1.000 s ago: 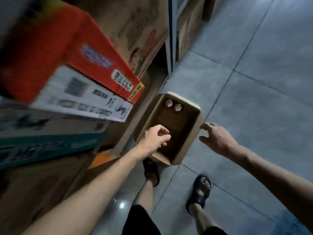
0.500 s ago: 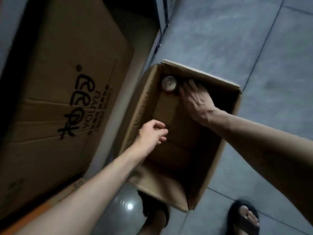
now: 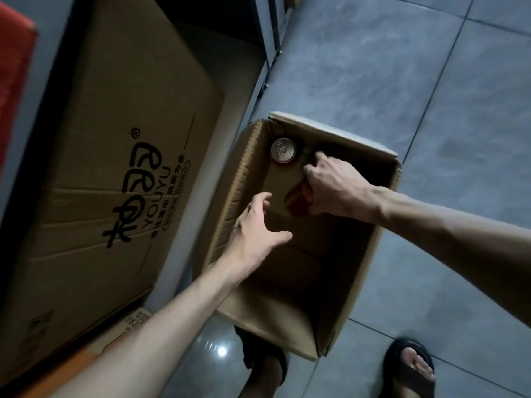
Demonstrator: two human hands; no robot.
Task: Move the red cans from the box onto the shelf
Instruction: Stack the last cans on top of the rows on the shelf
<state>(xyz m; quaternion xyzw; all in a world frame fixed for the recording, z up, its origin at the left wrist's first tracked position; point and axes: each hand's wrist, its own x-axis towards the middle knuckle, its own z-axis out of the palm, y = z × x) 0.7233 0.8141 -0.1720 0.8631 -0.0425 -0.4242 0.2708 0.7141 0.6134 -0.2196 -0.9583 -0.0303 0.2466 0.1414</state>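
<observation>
Both hands reach into the open box [image 3: 247, 173] on the floor, and one grips a red can [image 3: 298, 201].
Left of the hands stands a large printed carton [image 3: 115, 168]. The left hand [image 3: 255, 234] hovers over the box, fingers spread wide, holding nothing. Just beyond it a second can [image 3: 283, 150] stands upright in the box's far left corner. The right hand [image 3: 336, 188] curls round the red can, which is tilted, near the left fingertips.

A large printed carton [image 3: 115, 168] stands left of grey floor tiles [image 3: 431, 81] bearing a black sandal [image 3: 400, 379].
</observation>
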